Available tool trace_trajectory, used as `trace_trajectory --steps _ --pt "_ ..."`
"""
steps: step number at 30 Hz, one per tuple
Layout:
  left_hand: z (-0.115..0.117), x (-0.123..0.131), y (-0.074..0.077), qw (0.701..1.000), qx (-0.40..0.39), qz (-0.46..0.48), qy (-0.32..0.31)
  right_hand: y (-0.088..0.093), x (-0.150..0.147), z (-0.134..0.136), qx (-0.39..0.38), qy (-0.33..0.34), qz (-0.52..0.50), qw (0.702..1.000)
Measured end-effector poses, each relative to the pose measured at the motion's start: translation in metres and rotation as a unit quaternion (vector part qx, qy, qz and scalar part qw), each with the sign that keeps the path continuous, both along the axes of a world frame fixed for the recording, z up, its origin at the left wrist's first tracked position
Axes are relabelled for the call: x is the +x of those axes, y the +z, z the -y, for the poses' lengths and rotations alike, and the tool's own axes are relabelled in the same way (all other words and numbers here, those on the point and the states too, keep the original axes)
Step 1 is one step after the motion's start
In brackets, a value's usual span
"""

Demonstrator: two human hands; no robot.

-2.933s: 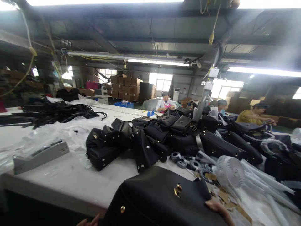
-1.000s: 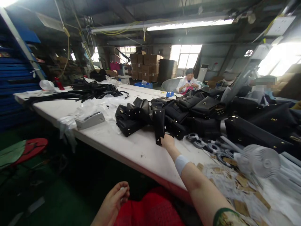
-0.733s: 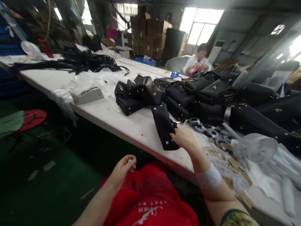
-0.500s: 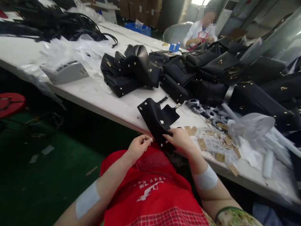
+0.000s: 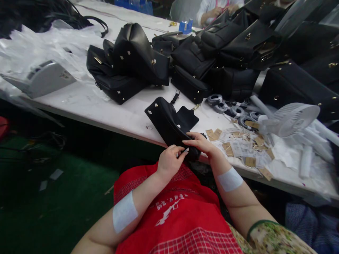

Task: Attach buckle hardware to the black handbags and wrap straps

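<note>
A small black bag (image 5: 169, 121) with metal studs lies on its side at the near edge of the white table (image 5: 106, 109), half over the edge. My right hand (image 5: 200, 143) rests on its near end with fingers curled over it. My left hand (image 5: 171, 162) meets the same end from the left, fingertips pinched against the bag. A strap tab with a metal clasp (image 5: 196, 107) sticks out of the bag's far side.
A heap of black bags (image 5: 127, 67) fills the table behind. Brown paper tags (image 5: 238, 148), grey tape rolls (image 5: 225, 106) and a white fan (image 5: 293, 118) lie right. A grey device (image 5: 42, 79) sits on plastic wrap left. Another person's hands (image 5: 219, 8) work far across.
My right hand pulled one black bag from the heap to the table's near edge. My left hand rose from my lap and now pinches the bag's near end.
</note>
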State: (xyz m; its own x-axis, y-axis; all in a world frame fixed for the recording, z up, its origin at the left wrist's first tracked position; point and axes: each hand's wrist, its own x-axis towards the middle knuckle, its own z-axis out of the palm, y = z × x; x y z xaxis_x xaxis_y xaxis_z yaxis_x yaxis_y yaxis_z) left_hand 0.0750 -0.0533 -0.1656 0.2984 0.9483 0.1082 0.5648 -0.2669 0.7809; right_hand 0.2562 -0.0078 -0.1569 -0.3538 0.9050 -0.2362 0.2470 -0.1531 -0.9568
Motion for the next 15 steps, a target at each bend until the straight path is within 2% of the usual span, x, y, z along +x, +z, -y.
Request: trace_trajectory --steps 4,7,9,12,15 --pt "-0.003 0.003 -0.004 0.998 -0.040 0.038 0.009 -0.005 0.002 0.000 -0.011 -0.014 -0.027 0.999" --pt "-0.006 0.004 -0.001 0.991 -0.102 0.088 -0.010 -0.008 0.002 0.000 0.004 -0.017 -0.034 0.999" --pt "-0.006 0.001 0.004 0.971 -0.174 0.160 -0.033 -0.009 0.001 0.000 0.021 -0.016 -0.025 0.999" --pt "-0.006 -0.009 0.013 0.919 -0.268 0.287 -0.046 -0.009 0.001 0.002 0.056 -0.013 0.009 0.998" --pt "-0.009 -0.028 0.022 0.899 -0.269 0.346 0.002 -0.006 -0.005 0.008 0.096 -0.015 0.060 0.993"
